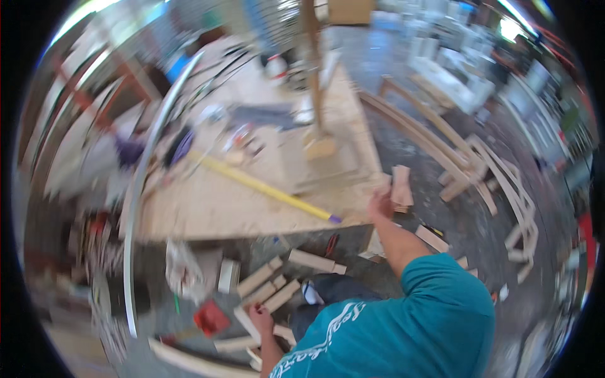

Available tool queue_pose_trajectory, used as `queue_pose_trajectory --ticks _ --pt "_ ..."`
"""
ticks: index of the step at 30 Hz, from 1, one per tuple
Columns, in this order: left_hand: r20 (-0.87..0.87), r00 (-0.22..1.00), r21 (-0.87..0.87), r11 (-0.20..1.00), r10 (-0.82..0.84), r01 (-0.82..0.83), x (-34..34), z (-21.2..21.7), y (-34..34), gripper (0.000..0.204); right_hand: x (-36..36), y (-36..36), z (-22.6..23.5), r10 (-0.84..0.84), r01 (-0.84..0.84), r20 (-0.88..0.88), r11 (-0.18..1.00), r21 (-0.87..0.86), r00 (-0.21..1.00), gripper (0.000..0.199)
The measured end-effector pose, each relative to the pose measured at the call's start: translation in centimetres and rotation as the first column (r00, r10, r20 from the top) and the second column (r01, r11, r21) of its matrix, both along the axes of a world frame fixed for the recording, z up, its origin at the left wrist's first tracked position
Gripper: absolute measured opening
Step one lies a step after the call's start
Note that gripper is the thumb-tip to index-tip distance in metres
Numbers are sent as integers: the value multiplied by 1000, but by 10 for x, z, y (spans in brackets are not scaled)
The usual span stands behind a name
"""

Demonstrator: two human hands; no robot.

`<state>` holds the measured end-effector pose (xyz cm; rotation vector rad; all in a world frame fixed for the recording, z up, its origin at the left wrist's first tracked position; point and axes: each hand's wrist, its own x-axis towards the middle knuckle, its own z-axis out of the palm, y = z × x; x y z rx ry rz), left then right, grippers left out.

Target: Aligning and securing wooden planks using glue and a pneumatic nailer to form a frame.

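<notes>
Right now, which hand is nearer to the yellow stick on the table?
Right. The right hand is at the near right corner of the table, just right of the yellow stick; the left hand is farther, lower, by wood pieces.

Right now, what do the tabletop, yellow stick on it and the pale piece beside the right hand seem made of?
Tabletop: probably unfinished plywood; tan, matte, marked.
Yellow stick: perhaps plastic or painted wood; solid yellow, too blurred to settle.
Pale piece: likely bare wood; tan, no visible gloss.
</notes>
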<state>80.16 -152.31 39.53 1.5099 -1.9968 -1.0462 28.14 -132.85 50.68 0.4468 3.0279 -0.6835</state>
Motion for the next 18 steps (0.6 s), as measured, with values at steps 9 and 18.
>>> queue_pose_trajectory --ticks 9,18 --pt "21 949 -545 792 -314 274 -237 73 -282 25 -7 7 -39 75 -57 -324 996 63 943 57" --pt "345 939 -365 923 13 121 -306 111 -235 40 2 5 -28 38 -26 -203 998 64 978 61"
